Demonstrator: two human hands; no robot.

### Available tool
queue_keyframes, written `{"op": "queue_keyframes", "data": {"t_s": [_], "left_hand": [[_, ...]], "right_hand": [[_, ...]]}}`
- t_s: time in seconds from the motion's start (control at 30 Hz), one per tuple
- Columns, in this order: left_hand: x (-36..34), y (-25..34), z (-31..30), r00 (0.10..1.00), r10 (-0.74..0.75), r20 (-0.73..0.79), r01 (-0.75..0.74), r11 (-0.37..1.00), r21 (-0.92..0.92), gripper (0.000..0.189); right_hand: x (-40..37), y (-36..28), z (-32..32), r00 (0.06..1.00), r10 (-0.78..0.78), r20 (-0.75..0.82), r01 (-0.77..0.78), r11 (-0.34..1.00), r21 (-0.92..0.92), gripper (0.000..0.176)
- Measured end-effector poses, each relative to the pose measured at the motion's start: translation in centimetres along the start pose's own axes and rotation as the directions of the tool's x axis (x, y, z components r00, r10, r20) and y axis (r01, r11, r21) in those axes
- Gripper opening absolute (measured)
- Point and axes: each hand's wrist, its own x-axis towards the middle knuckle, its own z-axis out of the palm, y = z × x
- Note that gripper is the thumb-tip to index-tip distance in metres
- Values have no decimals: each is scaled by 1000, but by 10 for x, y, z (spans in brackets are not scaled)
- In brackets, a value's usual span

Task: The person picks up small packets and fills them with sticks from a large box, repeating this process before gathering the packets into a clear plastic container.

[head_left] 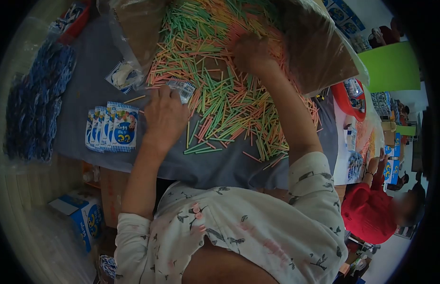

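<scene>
My left hand [164, 111] is closed on the near end of a small printed sachet [184, 90] at the pile's left edge. Its fingertips are partly hidden behind the knuckles. Farther up, my right hand [254, 51] reaches into a big heap of thin pink, green and yellow sticks [224, 106]. The fingers there look curled, and what they hold is hidden in shadow. Left of my left hand lies an overlapping row of blue-and-white sachets [124, 127]. One more sachet [121, 76], with a white patch on it, rests above the row.
Plastic-covered cardboard flaps [319, 52] flank the heap. A large stack of blue packets [40, 102] lies at the far left of the grey cloth [85, 71]. Red baskets [353, 99] hold packets. At right, a person in red [371, 210] works at another table.
</scene>
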Motion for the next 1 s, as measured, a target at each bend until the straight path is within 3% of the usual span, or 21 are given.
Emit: {"op": "queue_keyframes", "data": {"t_s": [0.03,0.07,0.13,0.2,0.27,0.33,0.37,0.43,0.47,0.53,0.57,0.63,0.77,0.83,0.87,0.9,0.97,1.0], "left_hand": [[0,2,6,1000,1,10,-1,1000,3,28],[-3,5,11,999,38,-15,-37,998,46,26],[-3,8,12,997,65,-40,-60,993,101,26],[-2,9,7,999,33,2,-33,999,19,23],[-2,14,7,997,33,76,-40,996,84,23],[-1,15,6,989,42,139,-62,988,144,23],[-3,15,8,990,37,134,-57,988,146,24],[-4,15,10,992,39,121,-56,988,144,24],[-5,12,10,997,50,52,-55,994,93,21],[-6,9,6,998,52,-19,-51,998,42,19],[-5,7,3,997,67,-44,-67,998,-2,17],[-5,2,1,993,90,-79,-93,995,-45,15],[-10,-3,13,982,140,-128,-140,990,9,14],[-15,1,15,983,148,-106,-143,988,50,15],[-18,3,15,975,165,-151,-159,986,50,14],[-19,3,16,965,179,-193,-172,984,51,13],[-18,3,19,963,177,-203,-166,984,68,13],[-18,3,19,962,169,-213,-155,984,83,13]], "right_hand": [[2,-2,-8,989,-8,146,20,996,-82,25],[2,-5,2,988,-12,155,23,997,-72,25],[13,-12,18,996,0,91,21,974,-224,24],[22,-9,20,989,27,142,-11,994,-111,24],[25,-1,23,979,54,195,-53,999,-10,24],[26,9,30,991,107,83,-127,948,291,29],[25,13,34,991,114,74,-130,950,285,29],[19,19,31,986,114,-122,-74,954,292,32],[17,23,34,985,115,-127,-75,955,286,32],[11,27,34,894,65,-443,86,946,313,29],[10,27,35,893,63,-446,89,946,311,29],[8,23,23,913,192,-359,50,822,568,28],[14,16,40,915,328,-235,-77,715,695,25],[12,5,40,795,533,-292,166,271,948,21],[10,5,37,786,542,-298,169,274,947,21],[6,4,35,807,563,-176,184,42,982,24],[0,2,39,831,554,-52,190,-194,962,29],[-4,-1,44,854,509,-103,169,-84,982,33]]}}
